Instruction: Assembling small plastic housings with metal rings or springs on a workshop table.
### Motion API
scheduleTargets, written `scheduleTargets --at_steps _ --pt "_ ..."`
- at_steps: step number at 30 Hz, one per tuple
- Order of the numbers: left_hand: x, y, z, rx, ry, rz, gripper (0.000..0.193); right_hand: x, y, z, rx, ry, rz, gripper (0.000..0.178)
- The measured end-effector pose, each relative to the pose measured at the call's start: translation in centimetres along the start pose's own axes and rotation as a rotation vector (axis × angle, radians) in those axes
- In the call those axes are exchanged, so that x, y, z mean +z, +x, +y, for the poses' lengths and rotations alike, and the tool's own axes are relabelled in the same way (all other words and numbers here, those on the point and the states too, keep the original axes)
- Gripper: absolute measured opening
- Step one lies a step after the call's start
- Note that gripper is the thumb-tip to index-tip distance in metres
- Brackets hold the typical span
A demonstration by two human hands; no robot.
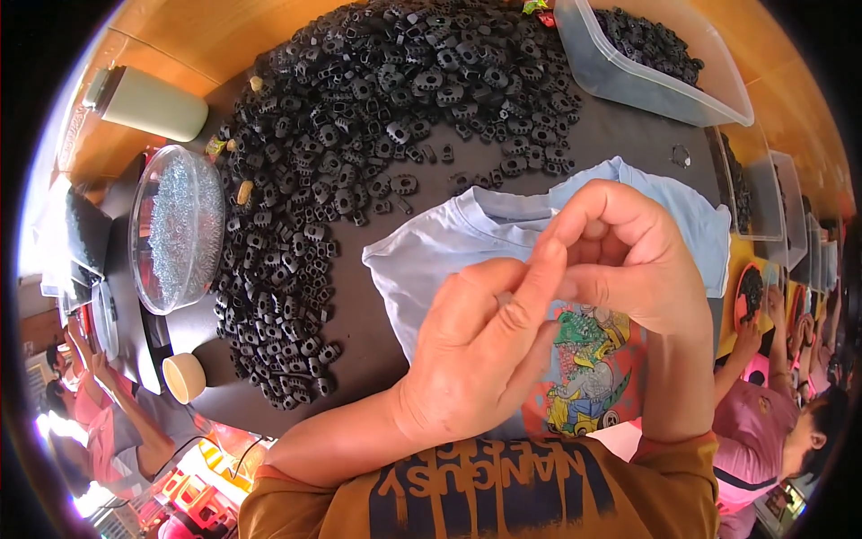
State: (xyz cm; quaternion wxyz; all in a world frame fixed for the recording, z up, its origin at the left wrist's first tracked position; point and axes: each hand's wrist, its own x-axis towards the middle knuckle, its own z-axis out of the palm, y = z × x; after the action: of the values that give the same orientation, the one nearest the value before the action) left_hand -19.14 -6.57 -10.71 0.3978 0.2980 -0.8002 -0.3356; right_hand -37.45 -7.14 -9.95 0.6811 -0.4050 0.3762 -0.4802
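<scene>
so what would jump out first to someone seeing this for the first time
A huge heap of small black plastic toothed parts covers the dark table's far half. In front, the left hand and right hand meet fingertip to fingertip over a pale blue printed T-shirt. At the left stands a clear round bowl of tiny silvery pieces.

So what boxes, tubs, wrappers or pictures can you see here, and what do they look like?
Clear plastic bin: top right, rectangular, holding black parts.
Round clear tub: left, full of tiny shiny silver pieces.
Pale green bottle: top left, lying on its side, dark cap.
Small wrapper: beside the black pile, yellow-green, crumpled.
Cartoon print: on the light blue shirt under the hands, a green crocodile on red.
</scene>
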Motion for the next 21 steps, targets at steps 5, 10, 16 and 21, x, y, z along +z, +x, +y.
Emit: scheduleTargets --at_steps 5,10,16,21 --pt "-2.5 1.7 -2.2 -0.044 0.176 0.081 0.041 -0.2 0.4 -0.3 0.014 -0.074 -0.011 0.023" --pt "-3.8 3.7 -3.6 -0.259 0.253 0.223 0.015 -0.6 0.3 -1.1 0.004 -0.112 0.037 0.02" --pt "-3.4 5.4 -4.5 -0.147 0.521 0.041 0.013 -0.6 0.3 -1.4 -0.042 -0.084 0.085 0.015" --pt "-1.7 6.5 -6.6 0.02 0.852 -0.098 0.017 -0.8 0.2 -1.2 -0.055 -0.06 0.083 0.018"
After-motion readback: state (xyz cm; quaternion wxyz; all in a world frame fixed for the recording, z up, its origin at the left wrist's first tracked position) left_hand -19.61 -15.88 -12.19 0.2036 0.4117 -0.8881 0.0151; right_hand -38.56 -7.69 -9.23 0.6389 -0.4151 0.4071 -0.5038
